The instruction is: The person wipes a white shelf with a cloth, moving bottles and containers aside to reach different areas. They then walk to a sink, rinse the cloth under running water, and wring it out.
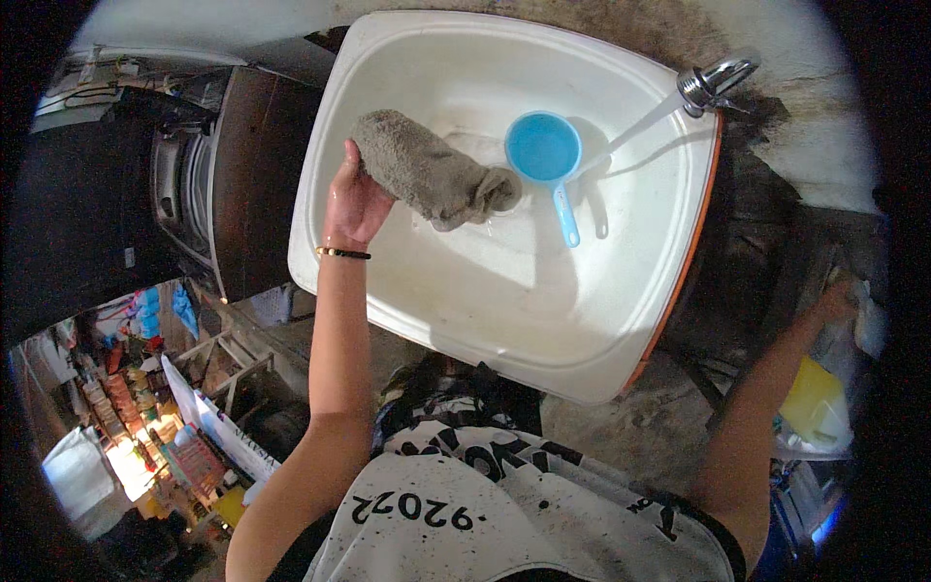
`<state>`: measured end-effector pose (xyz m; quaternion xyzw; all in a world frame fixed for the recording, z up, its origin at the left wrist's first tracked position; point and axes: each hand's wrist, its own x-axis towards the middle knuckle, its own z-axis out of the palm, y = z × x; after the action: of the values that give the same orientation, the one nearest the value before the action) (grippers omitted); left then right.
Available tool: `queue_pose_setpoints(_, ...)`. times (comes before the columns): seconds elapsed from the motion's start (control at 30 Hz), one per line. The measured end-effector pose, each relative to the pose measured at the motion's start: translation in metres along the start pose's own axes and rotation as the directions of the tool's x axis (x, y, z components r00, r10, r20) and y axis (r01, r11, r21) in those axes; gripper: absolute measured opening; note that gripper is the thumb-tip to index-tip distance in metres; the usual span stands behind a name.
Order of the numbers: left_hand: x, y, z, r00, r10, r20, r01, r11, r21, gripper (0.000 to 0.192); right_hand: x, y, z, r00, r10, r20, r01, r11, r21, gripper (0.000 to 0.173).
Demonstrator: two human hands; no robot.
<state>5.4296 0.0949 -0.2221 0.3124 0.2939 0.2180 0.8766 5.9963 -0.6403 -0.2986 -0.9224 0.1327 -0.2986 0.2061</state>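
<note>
My left hand (360, 202), with a dark bracelet on its wrist, holds a wet-looking, bundled grey-brown cloth (429, 171) over the white sink basin (465, 291). The cloth's loose end hangs near the drain. Right of it in the basin is a light blue plastic dipper (544, 148), its handle pointing towards me. A stream of water runs from the chrome faucet (702, 87) down beside the dipper. My right hand (840, 297) is stretched out far to the right, outside the sink, dim and near the picture's rim, by a pale thing; whether it grips that cannot be seen.
A yellow container (814, 400) stands below my right hand. Left of the sink is a dark cabinet-like appliance (251, 182). Behind at lower left are a metal frame (233, 364) and many packaged goods. The sink's right edge has an orange rim (676, 298).
</note>
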Motion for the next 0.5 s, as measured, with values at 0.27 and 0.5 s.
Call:
queue_pose_setpoints(0.27, -0.019, 0.005, 0.021, 0.997, -0.003, 0.078, 0.01, 0.995, -0.097, 0.052, -0.163, -0.137, -0.125, 0.811, -0.118, 0.573, -0.584, -0.209, 0.784, 0.054)
queue_pose_setpoints(0.5, -0.039, -0.025, 0.037, 0.994, -0.108, 0.036, 0.112, 0.982, -0.153, 0.045, -0.384, -0.347, -0.191, 0.005, -0.578, 0.816, -0.931, 0.295, 0.215, 0.056)
